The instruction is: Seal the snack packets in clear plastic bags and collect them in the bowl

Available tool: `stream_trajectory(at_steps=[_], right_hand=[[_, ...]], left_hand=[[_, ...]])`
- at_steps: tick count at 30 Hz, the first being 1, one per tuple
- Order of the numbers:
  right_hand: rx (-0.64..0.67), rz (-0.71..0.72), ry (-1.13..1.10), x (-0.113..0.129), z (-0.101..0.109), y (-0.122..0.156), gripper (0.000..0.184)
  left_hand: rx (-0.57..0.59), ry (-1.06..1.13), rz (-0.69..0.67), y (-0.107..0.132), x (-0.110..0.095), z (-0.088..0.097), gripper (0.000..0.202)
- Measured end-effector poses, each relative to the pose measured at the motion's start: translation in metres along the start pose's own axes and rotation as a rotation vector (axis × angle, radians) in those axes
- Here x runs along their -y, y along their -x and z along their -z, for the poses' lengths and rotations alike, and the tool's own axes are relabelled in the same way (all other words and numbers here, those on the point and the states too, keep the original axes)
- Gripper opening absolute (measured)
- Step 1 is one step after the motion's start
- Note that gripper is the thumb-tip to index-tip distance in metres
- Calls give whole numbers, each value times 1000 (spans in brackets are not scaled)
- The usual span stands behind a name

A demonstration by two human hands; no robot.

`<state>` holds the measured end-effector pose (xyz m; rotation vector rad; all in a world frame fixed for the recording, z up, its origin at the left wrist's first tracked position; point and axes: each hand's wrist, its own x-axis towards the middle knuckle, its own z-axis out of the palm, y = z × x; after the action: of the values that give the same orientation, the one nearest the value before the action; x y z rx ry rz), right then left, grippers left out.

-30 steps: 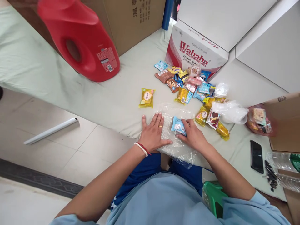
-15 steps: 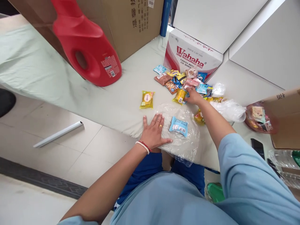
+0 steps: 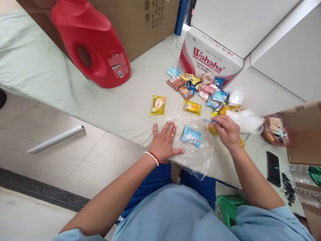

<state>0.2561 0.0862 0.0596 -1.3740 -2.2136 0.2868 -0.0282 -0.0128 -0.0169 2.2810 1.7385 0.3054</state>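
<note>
My left hand (image 3: 164, 142) lies flat with its fingers spread, on the left edge of a clear plastic bag (image 3: 200, 160) spread over the table's front edge. A light-blue snack packet (image 3: 192, 136) rests on that bag, just right of my left thumb. Above the bag's right side, my right hand (image 3: 228, 130) pinches a thin blue-and-white snack packet (image 3: 209, 120), seen nearly edge-on. Beyond my hands lie two yellow snack packets, one at the left (image 3: 158, 105) and one nearer the middle (image 3: 192, 107). Behind them spreads a pile of mixed snack packets (image 3: 207, 88).
A Wahaha water carton (image 3: 210, 55) stands behind the pile. At the left are a red detergent jug (image 3: 100, 50) and a large cardboard box (image 3: 142, 30). White crumpled plastic (image 3: 247, 120), a bowl of snacks (image 3: 276, 130), and a phone (image 3: 273, 169) lie to the right.
My right hand has drawn back from the pile toward me, with a thin blue-and-white packet in its fingers. My left hand stays flat on the bag.
</note>
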Motion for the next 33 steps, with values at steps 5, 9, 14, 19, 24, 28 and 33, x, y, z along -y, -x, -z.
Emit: stream_trajectory(at_steps=[5,9,14,19,24,28,33], right_hand=[[270,286,-83,9,-22,46,32],[210,209,-162,10,-20,37,30],[467,-53,-116,23,-34,11,67],[410,-70,-79,31,-43,2,66],[444,-28,-35,52,-38,11,70],[576,-94,113,64,-45,17,72],[522,-100,150,52,-40,21,63]], left_hand=[[-10,-24,-1,0,0,-3,110],[8,-43,-4,0,1,-4,109],[2,-62,4,0,0,-3,110],[-1,-66,6,-1,-1,-2,110],[-5,-70,5,-1,-2,-3,110],[24,-70,11,-2,-2,0,112],[113,-33,16,1,2,7,118]])
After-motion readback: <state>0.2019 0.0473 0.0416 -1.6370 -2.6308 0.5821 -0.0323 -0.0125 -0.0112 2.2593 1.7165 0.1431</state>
